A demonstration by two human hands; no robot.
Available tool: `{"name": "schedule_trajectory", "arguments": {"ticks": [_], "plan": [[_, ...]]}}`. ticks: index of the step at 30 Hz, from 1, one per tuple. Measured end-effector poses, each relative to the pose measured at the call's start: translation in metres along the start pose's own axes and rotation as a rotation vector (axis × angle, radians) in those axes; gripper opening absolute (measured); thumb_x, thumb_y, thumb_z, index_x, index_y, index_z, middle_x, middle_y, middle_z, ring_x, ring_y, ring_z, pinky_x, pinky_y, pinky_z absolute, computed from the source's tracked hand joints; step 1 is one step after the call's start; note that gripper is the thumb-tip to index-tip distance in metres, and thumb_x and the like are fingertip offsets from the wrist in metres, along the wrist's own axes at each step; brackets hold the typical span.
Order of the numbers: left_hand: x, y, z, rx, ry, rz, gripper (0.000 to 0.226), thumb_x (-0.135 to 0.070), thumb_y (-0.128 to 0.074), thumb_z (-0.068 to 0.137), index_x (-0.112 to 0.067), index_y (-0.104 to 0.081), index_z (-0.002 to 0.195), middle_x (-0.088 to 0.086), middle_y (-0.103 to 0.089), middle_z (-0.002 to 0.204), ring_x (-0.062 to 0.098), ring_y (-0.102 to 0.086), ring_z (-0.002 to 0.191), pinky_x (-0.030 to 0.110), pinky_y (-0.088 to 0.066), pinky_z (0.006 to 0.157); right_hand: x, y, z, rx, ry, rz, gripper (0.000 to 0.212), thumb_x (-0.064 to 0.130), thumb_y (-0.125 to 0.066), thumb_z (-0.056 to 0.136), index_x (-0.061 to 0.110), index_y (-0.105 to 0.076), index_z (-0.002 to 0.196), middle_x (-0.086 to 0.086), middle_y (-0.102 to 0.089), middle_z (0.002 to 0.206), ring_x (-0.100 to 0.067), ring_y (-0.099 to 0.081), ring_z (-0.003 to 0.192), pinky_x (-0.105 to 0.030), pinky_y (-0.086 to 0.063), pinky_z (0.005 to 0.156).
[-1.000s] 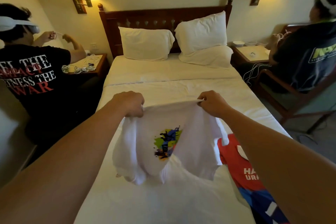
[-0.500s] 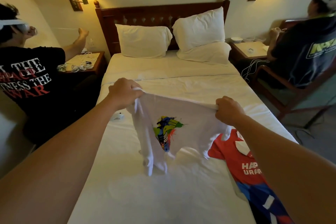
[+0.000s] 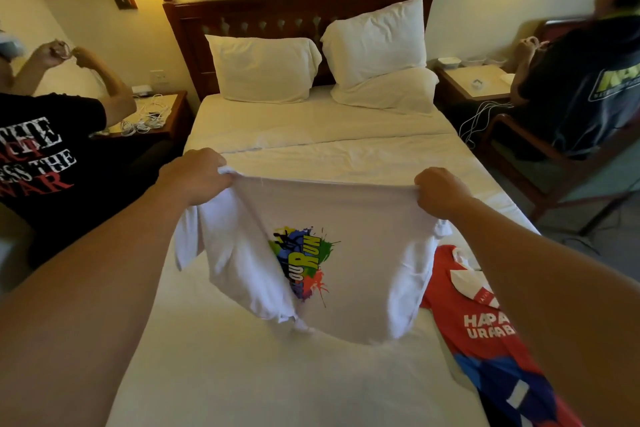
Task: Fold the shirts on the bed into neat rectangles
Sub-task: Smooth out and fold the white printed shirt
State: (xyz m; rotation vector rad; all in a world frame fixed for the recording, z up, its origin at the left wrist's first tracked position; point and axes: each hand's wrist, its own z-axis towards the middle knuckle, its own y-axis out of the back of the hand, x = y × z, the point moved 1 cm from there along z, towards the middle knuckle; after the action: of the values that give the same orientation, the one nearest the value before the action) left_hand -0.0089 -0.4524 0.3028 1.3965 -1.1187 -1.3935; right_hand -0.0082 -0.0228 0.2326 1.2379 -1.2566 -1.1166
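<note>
A white shirt point(image 3: 363, 243) with a multicoloured splash print hangs stretched above the bed point(image 3: 311, 135). My left hand point(image 3: 197, 175) grips its upper left corner. My right hand point(image 3: 440, 192) grips its upper right corner. The top edge is pulled taut between my fists, and the lower part sags onto the white sheet with the left side creased and bunched. A red and blue shirt point(image 3: 485, 333) with white lettering lies flat on the bed at the lower right, partly hidden by my right forearm.
Several white pillows point(image 3: 266, 69) lean against the wooden headboard. A person in a black shirt point(image 3: 41, 156) sits at the left by a nightstand point(image 3: 162, 118) with cables. Another person point(image 3: 588, 87) sits in a wooden chair at the right, beside a second nightstand point(image 3: 474, 80).
My hands have spread apart and stretched the white shirt wide, so the print now shows flat. Its lower part has come down onto the sheet.
</note>
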Motion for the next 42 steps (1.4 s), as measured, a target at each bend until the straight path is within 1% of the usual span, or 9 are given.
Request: {"name": "schedule_trajectory", "arguments": {"ticks": [6, 17, 20, 23, 26, 31, 34, 39, 42], "plan": [[0.009, 0.026, 0.051, -0.112, 0.016, 0.113, 0.041, -0.05, -0.06, 0.095, -0.023, -0.053, 0.066, 0.007, -0.06, 0.073, 0.031, -0.058, 0.069, 0.041, -0.052, 0.069, 0.011, 0.026, 0.06, -0.132, -0.081, -0.012, 0.024, 0.008, -0.053, 0.092, 0.003, -0.064, 0.113, -0.017, -0.05, 0.123, -0.037, -0.05, 0.117, -0.044, -0.05, 0.095], [-0.002, 0.127, 0.064, -0.661, -0.03, 0.209, 0.036, -0.036, -0.065, 0.097, -0.005, -0.058, 0.081, 0.006, -0.042, 0.064, 0.033, -0.047, 0.068, 0.04, -0.034, 0.062, 0.032, 0.11, 0.107, -0.435, -0.073, 0.099, 0.02, 0.004, -0.049, 0.093, 0.003, -0.067, 0.102, -0.018, -0.061, 0.11, -0.037, -0.058, 0.104, -0.042, -0.048, 0.09], [0.021, 0.122, 0.044, -0.692, -0.09, 0.186, 0.033, -0.034, -0.065, 0.096, -0.002, -0.063, 0.092, 0.017, -0.055, 0.075, 0.038, -0.054, 0.072, 0.045, -0.046, 0.065, 0.04, 0.105, 0.089, -0.445, -0.08, 0.153, 0.019, 0.002, -0.051, 0.092, 0.001, -0.067, 0.103, -0.018, -0.06, 0.11, -0.037, -0.058, 0.104, -0.041, -0.049, 0.084], [0.057, 0.082, 0.011, -0.647, -0.117, 0.148, 0.034, -0.04, -0.059, 0.096, -0.009, -0.055, 0.082, 0.013, -0.054, 0.077, 0.038, -0.055, 0.066, 0.05, -0.052, 0.061, 0.044, 0.067, 0.061, -0.374, -0.074, 0.16, 0.017, 0.003, -0.051, 0.092, 0.003, -0.066, 0.099, -0.016, -0.06, 0.106, -0.037, -0.059, 0.101, -0.039, -0.048, 0.081], [0.085, 0.007, -0.043, -0.523, -0.188, 0.204, 0.036, -0.044, -0.048, 0.092, -0.015, -0.048, 0.071, 0.003, -0.043, 0.068, 0.03, -0.046, 0.054, 0.042, -0.045, 0.049, 0.046, -0.001, 0.021, -0.258, -0.056, 0.198, 0.014, 0.003, -0.051, 0.091, 0.006, -0.065, 0.091, -0.01, -0.056, 0.093, -0.032, -0.057, 0.091, -0.036, -0.046, 0.072], [0.12, -0.151, -0.133, -0.309, -0.201, 0.216, 0.03, -0.036, -0.045, 0.086, -0.018, -0.04, 0.063, 0.008, -0.043, 0.062, 0.032, -0.049, 0.051, 0.028, -0.03, 0.043, 0.039, -0.154, -0.048, 0.015, 0.014, 0.148, 0.017, -0.001, -0.056, 0.084, 0.014, -0.064, 0.082, -0.006, -0.061, 0.088, -0.032, -0.059, 0.094, -0.032, -0.038, 0.067], [0.133, -0.254, -0.18, -0.107, -0.205, 0.269, 0.03, -0.029, -0.046, 0.083, -0.012, -0.054, 0.061, 0.009, -0.047, 0.064, 0.033, -0.053, 0.056, 0.032, -0.033, 0.043, 0.028, -0.248, -0.085, 0.155, 0.028, 0.112, 0.018, -0.003, -0.059, 0.076, 0.015, -0.062, 0.077, -0.004, -0.061, 0.084, -0.032, -0.058, 0.09, -0.035, -0.041, 0.067], [0.149, -0.406, -0.252, 0.281, -0.114, 0.39, 0.028, -0.011, -0.088, 0.059, -0.013, -0.061, 0.059, 0.009, -0.053, 0.066, 0.034, -0.058, 0.058, 0.034, -0.04, 0.046, 0.006, -0.391, -0.15, 0.264, 0.064, 0.032, 0.021, -0.008, -0.066, 0.059, 0.01, -0.062, 0.069, -0.01, -0.06, 0.074, -0.038, -0.059, 0.075, -0.04, -0.045, 0.062], [0.132, -0.467, -0.285, 0.43, -0.007, 0.422, 0.039, -0.021, -0.092, 0.056, -0.009, -0.072, 0.087, 0.015, -0.061, 0.088, 0.038, -0.062, 0.077, 0.044, -0.047, 0.062, -0.005, -0.454, -0.191, 0.266, 0.091, -0.032, 0.026, -0.005, -0.072, 0.056, 0.013, -0.067, 0.075, -0.009, -0.06, 0.082, -0.037, -0.058, 0.081, -0.043, -0.044, 0.068]]}}
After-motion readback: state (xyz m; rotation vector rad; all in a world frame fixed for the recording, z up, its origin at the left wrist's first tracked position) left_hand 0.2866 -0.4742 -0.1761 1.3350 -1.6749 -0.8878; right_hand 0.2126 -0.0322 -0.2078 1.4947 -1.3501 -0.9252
